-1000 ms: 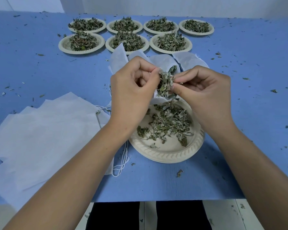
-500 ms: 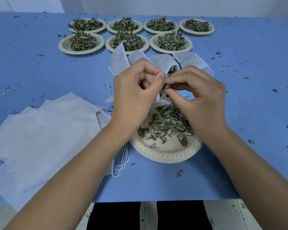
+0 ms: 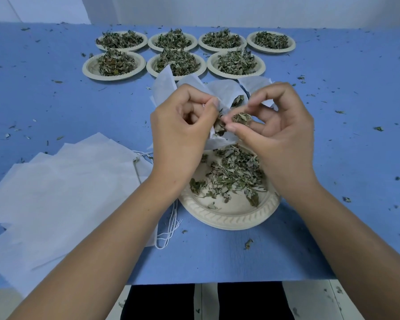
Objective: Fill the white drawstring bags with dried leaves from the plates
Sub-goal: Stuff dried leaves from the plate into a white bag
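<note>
My left hand [image 3: 183, 132] pinches the rim of a white drawstring bag [image 3: 226, 93], keeping its mouth open above a cream paper plate [image 3: 229, 215]. Some dried leaves show inside the bag. My right hand [image 3: 275, 132] holds a small clump of dried leaves [image 3: 240, 117] between thumb and fingers right at the bag's mouth. A loose pile of dried leaves [image 3: 233, 174] lies on the plate under both hands.
Several plates heaped with dried leaves [image 3: 178, 58] stand in two rows at the back. A stack of flat white bags [image 3: 62, 188] with loose strings [image 3: 169, 229] lies at the left. Leaf crumbs are scattered over the blue table [image 3: 344, 135]. The table's front edge is close to me.
My right hand pushed a larger bunch of leaves into the bag's mouth, then drew back slightly with a smaller clump. My left hand kept its hold on the bag's rim.
</note>
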Demonstrator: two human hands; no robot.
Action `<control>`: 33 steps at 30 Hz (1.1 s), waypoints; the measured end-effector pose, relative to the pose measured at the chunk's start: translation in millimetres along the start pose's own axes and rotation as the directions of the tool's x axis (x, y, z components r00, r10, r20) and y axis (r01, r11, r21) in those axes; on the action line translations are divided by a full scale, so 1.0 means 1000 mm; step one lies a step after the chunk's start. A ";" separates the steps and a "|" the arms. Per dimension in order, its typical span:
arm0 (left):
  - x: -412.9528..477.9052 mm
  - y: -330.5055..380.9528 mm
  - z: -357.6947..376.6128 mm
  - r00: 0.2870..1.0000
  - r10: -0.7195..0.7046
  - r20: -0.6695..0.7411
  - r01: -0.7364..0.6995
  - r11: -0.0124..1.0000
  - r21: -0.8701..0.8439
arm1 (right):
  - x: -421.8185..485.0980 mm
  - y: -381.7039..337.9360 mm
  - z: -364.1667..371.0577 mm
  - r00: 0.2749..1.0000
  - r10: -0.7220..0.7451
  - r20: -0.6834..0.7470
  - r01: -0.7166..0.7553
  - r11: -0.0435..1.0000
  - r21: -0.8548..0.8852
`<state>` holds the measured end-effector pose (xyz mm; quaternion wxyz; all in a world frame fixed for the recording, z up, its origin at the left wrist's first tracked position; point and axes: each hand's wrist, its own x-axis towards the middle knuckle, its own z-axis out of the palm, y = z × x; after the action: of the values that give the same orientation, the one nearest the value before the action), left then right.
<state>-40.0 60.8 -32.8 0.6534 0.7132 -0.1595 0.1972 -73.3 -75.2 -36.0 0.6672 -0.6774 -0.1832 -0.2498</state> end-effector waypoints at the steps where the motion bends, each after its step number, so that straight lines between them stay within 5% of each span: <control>1: -0.001 0.001 0.001 1.000 0.001 0.018 0.000 1.000 -0.013 | -0.001 0.000 0.001 0.999 -0.034 -0.023 0.033 0.998 -0.061; 5: -0.004 0.004 0.002 0.997 0.005 0.075 0.000 0.998 -0.070 | -0.002 0.003 0.006 0.964 -0.243 0.110 0.265 0.845 -0.465; 11: 0.000 0.001 -0.003 0.999 0.010 -0.032 -0.012 0.999 -0.051 | 0.000 -0.004 -0.004 0.955 -0.264 0.134 0.291 0.745 -0.601; 17: -0.005 0.005 -0.001 0.995 0.054 0.081 -0.047 0.995 -0.087 | -0.005 0.000 0.008 0.909 -0.007 0.417 0.350 0.556 -0.754; 22: 0.001 0.001 -0.004 0.999 0.028 -0.034 -0.030 0.998 -0.064 | -0.003 -0.003 -0.002 0.919 -0.312 0.242 0.383 0.558 -0.736; 24: 0.002 0.001 -0.005 0.998 0.028 -0.056 -0.032 0.997 -0.071 | -0.001 -0.004 -0.002 0.929 -0.327 0.175 0.337 0.547 -0.766; 29: 0.000 0.003 -0.002 0.996 0.006 0.084 0.001 0.996 -0.089 | -0.002 0.000 0.010 0.989 -0.088 0.123 0.149 0.686 -0.712; 33: -0.002 0.004 0.000 0.992 0.002 0.123 0.010 0.996 -0.092 | -0.002 0.000 0.009 0.984 0.176 -0.025 -0.170 0.892 -0.418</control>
<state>-43.2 60.4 -30.1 0.6749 0.6935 -0.2069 0.1442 -73.9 -65.7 -36.8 0.5249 -0.8198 -0.0692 -0.2183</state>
